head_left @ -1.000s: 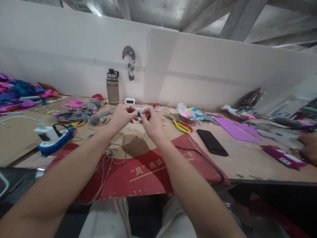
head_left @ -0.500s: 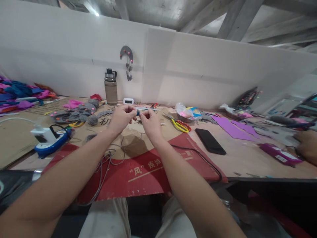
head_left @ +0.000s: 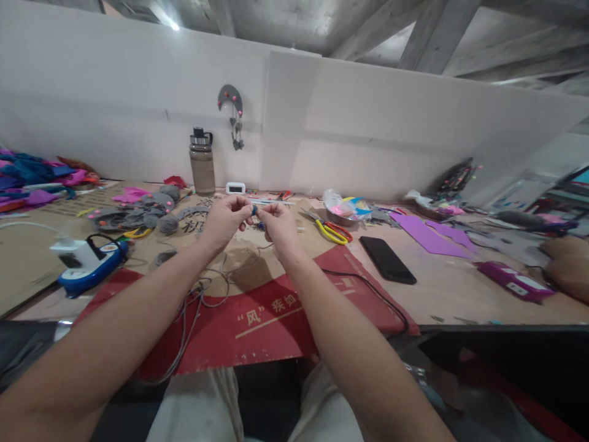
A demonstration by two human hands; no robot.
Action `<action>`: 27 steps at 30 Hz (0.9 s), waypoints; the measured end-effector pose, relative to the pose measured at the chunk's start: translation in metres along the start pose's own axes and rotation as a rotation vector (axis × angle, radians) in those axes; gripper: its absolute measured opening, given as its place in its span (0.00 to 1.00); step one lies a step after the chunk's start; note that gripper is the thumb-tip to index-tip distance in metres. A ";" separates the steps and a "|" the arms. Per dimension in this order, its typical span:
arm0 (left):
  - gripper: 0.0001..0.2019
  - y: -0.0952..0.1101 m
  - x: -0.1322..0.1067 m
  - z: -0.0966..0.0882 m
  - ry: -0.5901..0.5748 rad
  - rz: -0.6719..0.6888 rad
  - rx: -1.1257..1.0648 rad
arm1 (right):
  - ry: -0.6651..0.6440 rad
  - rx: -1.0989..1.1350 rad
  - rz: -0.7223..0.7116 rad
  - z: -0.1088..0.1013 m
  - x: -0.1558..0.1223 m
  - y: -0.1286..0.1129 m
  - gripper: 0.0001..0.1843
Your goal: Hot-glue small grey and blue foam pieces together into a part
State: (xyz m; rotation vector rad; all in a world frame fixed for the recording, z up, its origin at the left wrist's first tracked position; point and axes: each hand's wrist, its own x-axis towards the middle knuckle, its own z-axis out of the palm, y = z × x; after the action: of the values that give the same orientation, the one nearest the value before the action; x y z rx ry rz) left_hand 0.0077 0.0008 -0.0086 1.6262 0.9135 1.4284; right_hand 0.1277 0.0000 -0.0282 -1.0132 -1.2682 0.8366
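Note:
My left hand (head_left: 229, 219) and my right hand (head_left: 277, 226) meet above the cardboard, fingertips pinched close together. Between them shows a small blue piece (head_left: 254, 210), mostly covered by the fingers; its kind is too small to make out. Both hands appear closed on it. Below and to the left, loose grey cord (head_left: 201, 293) trails over the red part of the cardboard sheet (head_left: 271, 337). Scissors with yellow and red handles (head_left: 332, 232) lie to the right of my right hand.
A water bottle (head_left: 201, 164) and a small white clock (head_left: 235, 188) stand at the back. Grey felt pieces and yarn (head_left: 146, 212) lie left, near a blue power strip (head_left: 92, 270). A black phone (head_left: 387, 259), purple sheets (head_left: 430, 235) and another person's hand (head_left: 568, 267) are right.
The view has shifted slightly, so the table things sit a little further left. My hands stay together at the blue piece, which shows a bit more.

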 end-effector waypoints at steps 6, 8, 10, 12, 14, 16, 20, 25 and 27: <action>0.05 -0.001 0.002 -0.002 -0.067 -0.071 -0.061 | -0.044 0.209 0.136 -0.002 -0.004 -0.010 0.05; 0.05 -0.001 0.003 -0.002 -0.064 -0.086 -0.056 | -0.015 0.187 0.123 -0.003 -0.003 -0.010 0.04; 0.06 -0.001 0.003 -0.001 -0.062 -0.111 -0.057 | -0.003 0.143 0.107 -0.002 -0.002 -0.008 0.04; 0.06 0.001 0.003 0.000 -0.074 -0.154 -0.083 | 0.007 0.098 0.101 -0.002 -0.001 -0.007 0.04; 0.05 0.003 0.003 0.000 -0.093 -0.202 -0.150 | 0.020 0.084 0.105 -0.002 -0.001 -0.007 0.03; 0.06 0.006 0.003 -0.001 -0.119 -0.229 -0.243 | 0.030 0.103 0.115 -0.002 -0.001 -0.008 0.03; 0.08 0.010 0.002 -0.002 -0.140 -0.239 -0.304 | 0.028 0.135 0.133 -0.004 -0.003 -0.010 0.03; 0.09 0.010 0.001 -0.002 -0.118 -0.256 -0.216 | 0.005 0.106 0.121 -0.004 -0.003 -0.010 0.03; 0.08 0.008 0.001 -0.002 -0.108 -0.247 -0.194 | -0.001 0.089 0.113 -0.003 -0.002 -0.010 0.03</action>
State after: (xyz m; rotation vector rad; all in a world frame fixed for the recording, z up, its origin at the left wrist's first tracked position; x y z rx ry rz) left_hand 0.0063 -0.0015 -0.0006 1.3806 0.8534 1.2079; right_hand 0.1296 -0.0061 -0.0201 -1.0199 -1.1728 0.9724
